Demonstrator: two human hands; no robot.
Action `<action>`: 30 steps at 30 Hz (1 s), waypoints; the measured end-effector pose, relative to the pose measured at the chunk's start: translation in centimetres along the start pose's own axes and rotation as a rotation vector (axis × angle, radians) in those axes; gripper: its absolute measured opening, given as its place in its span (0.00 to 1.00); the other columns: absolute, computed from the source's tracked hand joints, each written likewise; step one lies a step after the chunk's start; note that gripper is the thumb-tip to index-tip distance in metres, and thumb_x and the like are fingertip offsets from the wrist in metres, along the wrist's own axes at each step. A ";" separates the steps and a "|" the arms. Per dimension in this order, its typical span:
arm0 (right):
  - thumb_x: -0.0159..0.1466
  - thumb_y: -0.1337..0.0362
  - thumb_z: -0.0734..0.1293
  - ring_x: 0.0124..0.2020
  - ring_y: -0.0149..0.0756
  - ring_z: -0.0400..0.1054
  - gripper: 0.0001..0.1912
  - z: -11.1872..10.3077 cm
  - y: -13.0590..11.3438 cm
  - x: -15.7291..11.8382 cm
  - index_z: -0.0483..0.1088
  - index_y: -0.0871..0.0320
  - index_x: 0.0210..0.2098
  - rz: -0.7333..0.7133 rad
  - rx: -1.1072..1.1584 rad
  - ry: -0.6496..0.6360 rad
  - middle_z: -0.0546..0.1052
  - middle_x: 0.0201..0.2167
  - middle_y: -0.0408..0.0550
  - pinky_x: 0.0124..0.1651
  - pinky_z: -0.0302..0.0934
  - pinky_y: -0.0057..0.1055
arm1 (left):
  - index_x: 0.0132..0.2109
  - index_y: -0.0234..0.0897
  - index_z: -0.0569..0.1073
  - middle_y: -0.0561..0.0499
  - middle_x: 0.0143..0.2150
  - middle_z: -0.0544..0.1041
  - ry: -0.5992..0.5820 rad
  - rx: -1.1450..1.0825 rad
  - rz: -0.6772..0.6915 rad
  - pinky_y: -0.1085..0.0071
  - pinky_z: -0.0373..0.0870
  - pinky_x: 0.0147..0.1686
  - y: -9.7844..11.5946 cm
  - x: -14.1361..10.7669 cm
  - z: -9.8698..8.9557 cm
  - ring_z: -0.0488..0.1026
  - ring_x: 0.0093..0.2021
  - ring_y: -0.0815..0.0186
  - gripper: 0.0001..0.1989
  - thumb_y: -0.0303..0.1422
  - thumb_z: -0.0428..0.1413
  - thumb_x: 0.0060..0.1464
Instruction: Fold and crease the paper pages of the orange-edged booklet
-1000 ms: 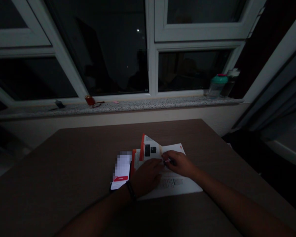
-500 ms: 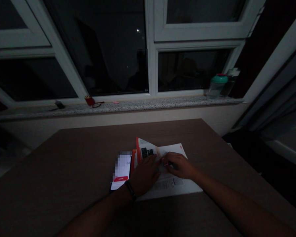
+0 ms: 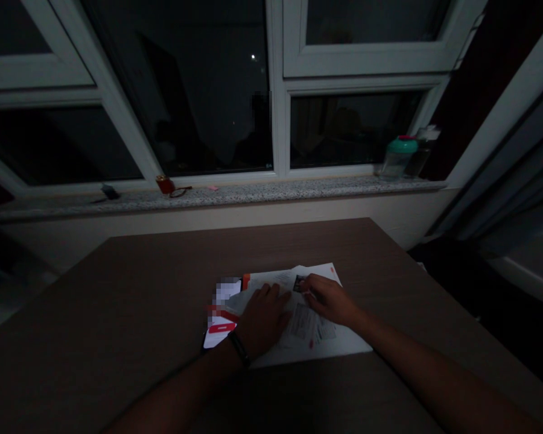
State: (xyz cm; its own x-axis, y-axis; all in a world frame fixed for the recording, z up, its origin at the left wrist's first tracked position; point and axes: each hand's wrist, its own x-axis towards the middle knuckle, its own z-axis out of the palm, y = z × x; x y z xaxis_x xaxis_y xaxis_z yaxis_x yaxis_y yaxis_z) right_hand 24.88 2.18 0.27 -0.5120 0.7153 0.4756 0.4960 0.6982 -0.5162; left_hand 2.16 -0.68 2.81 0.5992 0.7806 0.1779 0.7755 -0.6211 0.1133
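A printed booklet or folded paper [image 3: 271,355] lies on the table, white with some print and small pictures. My left hand [image 3: 265,319] rests flat on it with its fingers spread, and a dark band circles the wrist. Close to its right, my right hand [image 3: 330,299] has its fingers curled together over the page, beside a small dark picture [image 3: 300,283]. What its fingertips hold, if anything, is hidden. A lit phone [image 3: 217,339] lies left of the paper, partly covered by a page corner with a red edge [image 3: 226,315].
The brown table [image 3: 117,313] reaches to the wall under the window. On the speckled sill [image 3: 262,191] stand a teal-lidded bottle [image 3: 399,158], a clear bottle [image 3: 423,150], a small red object [image 3: 165,184] and a small dark one [image 3: 110,191]. The room is dim.
The raised flap with the red edge and black pictures has turned down to the left, over part of the phone. My left hand stays nearly in place; my right hand has shifted slightly.
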 end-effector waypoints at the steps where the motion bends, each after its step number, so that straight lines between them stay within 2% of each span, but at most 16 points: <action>1: 0.63 0.72 0.61 0.41 0.38 0.69 0.09 0.1 0.1 0.0 0.65 0.54 0.40 0.006 -0.005 0.012 0.74 0.38 0.47 0.44 0.63 0.33 | 0.58 0.40 0.67 0.44 0.53 0.68 -0.002 -0.006 0.002 0.55 0.64 0.52 0.0 0.0 0.0 0.64 0.53 0.53 0.18 0.33 0.53 0.62; 4: 0.62 0.72 0.62 0.39 0.39 0.69 0.08 0.2 0.4 -0.1 0.66 0.54 0.39 0.028 -0.043 0.049 0.74 0.36 0.47 0.43 0.62 0.34 | 0.57 0.40 0.67 0.44 0.54 0.68 0.010 -0.047 0.025 0.55 0.63 0.54 -0.2 0.0 0.4 0.64 0.54 0.53 0.17 0.32 0.54 0.61; 8: 0.61 0.71 0.63 0.39 0.40 0.68 0.07 0.1 0.5 -0.1 0.66 0.54 0.38 0.051 -0.054 0.101 0.75 0.35 0.46 0.45 0.61 0.37 | 0.60 0.39 0.63 0.43 0.63 0.63 0.069 -0.096 0.071 0.53 0.57 0.61 -0.6 -0.2 1.2 0.58 0.63 0.54 0.21 0.30 0.53 0.61; 11: 0.60 0.72 0.64 0.42 0.41 0.68 0.08 -0.1 0.4 0.0 0.66 0.54 0.37 0.038 -0.030 0.120 0.74 0.37 0.47 0.47 0.60 0.38 | 0.62 0.40 0.61 0.43 0.65 0.62 0.068 -0.092 0.079 0.51 0.55 0.62 -0.7 -0.2 1.5 0.57 0.64 0.54 0.21 0.32 0.52 0.62; 18: 0.58 0.74 0.65 0.43 0.41 0.66 0.10 0.0 0.6 0.3 0.67 0.54 0.36 0.063 -0.026 0.112 0.73 0.36 0.47 0.47 0.59 0.39 | 0.58 0.40 0.66 0.45 0.57 0.69 -0.008 -0.065 0.064 0.53 0.61 0.57 -0.3 -0.1 0.3 0.63 0.57 0.53 0.17 0.33 0.53 0.63; 23: 0.55 0.76 0.65 0.39 0.40 0.66 0.10 0.2 0.8 0.3 0.65 0.54 0.33 0.056 -0.002 0.105 0.71 0.33 0.45 0.43 0.60 0.36 | 0.53 0.40 0.68 0.46 0.52 0.69 -0.035 -0.058 0.063 0.57 0.64 0.53 -0.1 0.1 -0.3 0.64 0.54 0.55 0.13 0.31 0.53 0.62; 30: 0.53 0.77 0.64 0.34 0.36 0.65 0.11 0.2 0.9 0.1 0.65 0.55 0.31 0.108 -0.003 0.063 0.69 0.30 0.43 0.38 0.59 0.31 | 0.56 0.39 0.66 0.45 0.52 0.68 -0.037 -0.044 0.040 0.56 0.66 0.51 0.1 0.2 -0.2 0.65 0.53 0.53 0.17 0.31 0.54 0.61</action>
State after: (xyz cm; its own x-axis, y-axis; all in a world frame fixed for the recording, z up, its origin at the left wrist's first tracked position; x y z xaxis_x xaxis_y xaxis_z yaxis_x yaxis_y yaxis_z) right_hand 25.13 2.92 -0.32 -0.4107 0.7866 0.4611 0.5480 0.6171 -0.5647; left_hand 2.29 -0.59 3.01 0.6366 0.7569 0.1474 0.7421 -0.6533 0.1500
